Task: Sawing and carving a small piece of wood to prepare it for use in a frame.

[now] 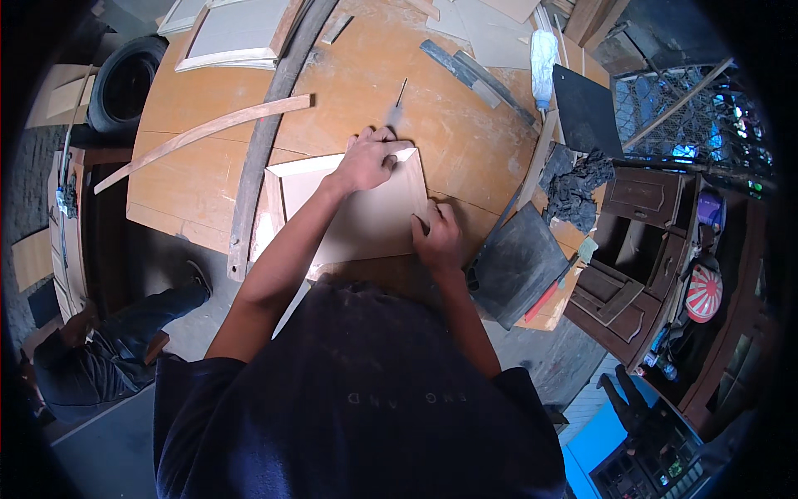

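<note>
A small wooden frame (309, 165) with a pale flat panel (337, 223) inside lies on the orange-brown tabletop close to my body. My left hand (366, 164) reaches over the panel and closes on the far rail, fingers bent past its edge and thumb on the inner side. My right hand (440, 237) grips the right rail near its lower end, thumb on the panel side and fingers curled outside. Just beyond my left fingers lies a thin pointed tool (402, 91); its grey near end is blurred.
A long dark bar (268, 133) crosses the table at left, with a curved wooden strip (208, 133) over it. More framed panels (237, 32) lie at the far left. Grey strips (474, 75) and a dark board (524, 264) sit to the right. Another person (108, 358) is at lower left.
</note>
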### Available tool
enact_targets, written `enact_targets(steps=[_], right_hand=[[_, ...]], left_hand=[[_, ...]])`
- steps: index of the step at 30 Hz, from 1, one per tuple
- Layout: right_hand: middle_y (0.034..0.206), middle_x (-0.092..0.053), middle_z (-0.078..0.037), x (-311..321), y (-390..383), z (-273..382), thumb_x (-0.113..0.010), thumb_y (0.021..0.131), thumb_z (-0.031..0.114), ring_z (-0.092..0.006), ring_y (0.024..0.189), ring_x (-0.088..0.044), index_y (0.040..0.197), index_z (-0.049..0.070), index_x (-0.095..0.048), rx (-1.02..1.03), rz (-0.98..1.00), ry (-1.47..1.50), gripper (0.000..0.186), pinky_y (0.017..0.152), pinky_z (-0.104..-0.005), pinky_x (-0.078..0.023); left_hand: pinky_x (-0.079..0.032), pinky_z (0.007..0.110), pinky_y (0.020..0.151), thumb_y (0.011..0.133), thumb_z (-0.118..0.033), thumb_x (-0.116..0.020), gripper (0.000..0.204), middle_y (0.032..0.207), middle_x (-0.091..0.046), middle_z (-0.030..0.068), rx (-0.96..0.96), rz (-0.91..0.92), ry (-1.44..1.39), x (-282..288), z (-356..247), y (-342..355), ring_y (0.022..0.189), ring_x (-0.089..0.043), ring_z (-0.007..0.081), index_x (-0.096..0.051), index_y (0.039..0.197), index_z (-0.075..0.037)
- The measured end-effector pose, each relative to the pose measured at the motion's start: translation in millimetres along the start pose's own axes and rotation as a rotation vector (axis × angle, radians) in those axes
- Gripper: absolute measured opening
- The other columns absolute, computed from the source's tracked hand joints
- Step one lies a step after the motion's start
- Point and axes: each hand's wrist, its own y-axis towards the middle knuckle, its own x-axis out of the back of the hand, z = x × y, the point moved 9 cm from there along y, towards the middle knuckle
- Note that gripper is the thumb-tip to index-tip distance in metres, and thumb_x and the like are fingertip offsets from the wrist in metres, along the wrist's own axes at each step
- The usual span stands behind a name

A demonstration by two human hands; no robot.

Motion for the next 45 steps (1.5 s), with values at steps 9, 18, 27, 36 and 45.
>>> enact_targets(steps=[9, 18, 27, 36, 45], right_hand=[[0.100, -0.055, -0.019, -2.8, -4.5, 6.5, -0.067, 0.086, 0.023, -0.0381, 0.090, -0.060, 0.114, -0.005, -0.061, 0.056, -0.087, 0.008, 0.041, 0.078, -0.0447, -0.051], [0.103, -0.058, -0.018, -0.4, -4.1, 3.6, -0.072, 0.084, 0.023, -0.0368, 0.089, -0.063, 0.116, -0.004, -0.063, 0.069, -0.112, -0.001, 0.043, 0.076, -0.0439, -0.052], [0.103, -0.058, -0.018, 1.1, -2.7, 4.3, -0.071, 0.084, 0.024, -0.0367, 0.091, -0.063, 0.116, -0.003, -0.062, 0.073, -0.103, -0.027, 0.043, 0.076, -0.0440, -0.052], [0.102, -0.057, -0.017, -0.1, -3.5, 3.0, -0.070, 0.085, 0.023, -0.0372, 0.091, -0.061, 0.116, -0.002, -0.062, 0.065, -0.097, -0.004, 0.041, 0.077, -0.0446, -0.051], [0.098, -0.056, -0.019, 3.2, -2.3, 7.6, -0.068, 0.085, 0.016, -0.0376, 0.090, -0.059, 0.115, -0.007, -0.061, 0.098, -0.089, 0.056, 0.039, 0.080, -0.0438, -0.050]], left_hand=[[-0.033, 0.043, 0.099, 0.084, -0.012, -0.057, 0.047, 0.117, -0.057, 0.0043, 0.014, 0.021, 0.008, -3.6, 3.6, 3.0, 0.114, -0.047, 0.0271, -0.065, 0.128, -0.025], [-0.034, 0.042, 0.097, 0.083, -0.012, -0.057, 0.048, 0.116, -0.057, 0.0039, -0.003, 0.005, 0.015, -2.8, 2.9, 2.1, 0.112, -0.047, 0.0264, -0.065, 0.128, -0.026], [-0.034, 0.043, 0.097, 0.084, -0.012, -0.056, 0.047, 0.115, -0.056, 0.0038, -0.002, 0.020, 0.014, -3.8, 4.5, 2.4, 0.112, -0.047, 0.0265, -0.065, 0.128, -0.027], [-0.034, 0.043, 0.098, 0.085, -0.012, -0.056, 0.047, 0.117, -0.056, 0.0040, 0.000, 0.022, 0.018, -3.1, 3.6, 2.7, 0.115, -0.047, 0.0268, -0.065, 0.128, -0.028], [-0.033, 0.044, 0.099, 0.084, -0.013, -0.056, 0.048, 0.117, -0.056, 0.0046, 0.018, 0.034, 0.017, -3.9, 4.1, 3.2, 0.115, -0.047, 0.0269, -0.065, 0.129, -0.028]])
